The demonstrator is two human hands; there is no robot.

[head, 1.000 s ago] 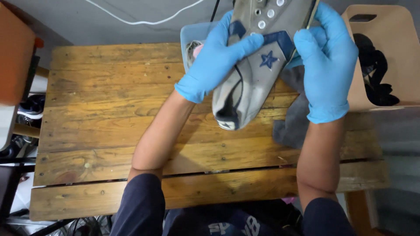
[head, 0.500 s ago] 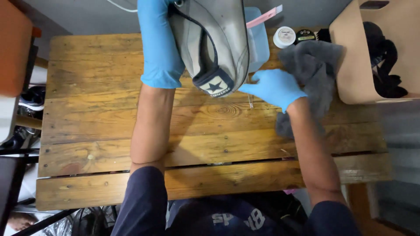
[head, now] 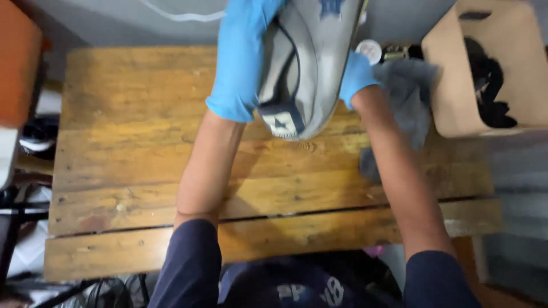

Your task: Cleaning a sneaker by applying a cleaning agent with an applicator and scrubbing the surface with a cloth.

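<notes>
My left hand, in a blue glove, grips the side of a grey sneaker held above the wooden table. The shoe's heel with its dark patch and star points toward me, and its toe runs out of the top of the view. My right hand, also blue-gloved, presses against the shoe's right side, partly hidden behind it. A grey cloth lies on the table right beside that hand.
A cardboard box holding dark items stands at the right. A small round white tin and a dark object sit at the table's back edge. An orange object is at the far left. Shoes lie on the floor at left.
The sneaker has been turned from sole-side with the star on its flank to heel toward me. My right hand went from the toe to the cloth, then back against the shoe's side.
</notes>
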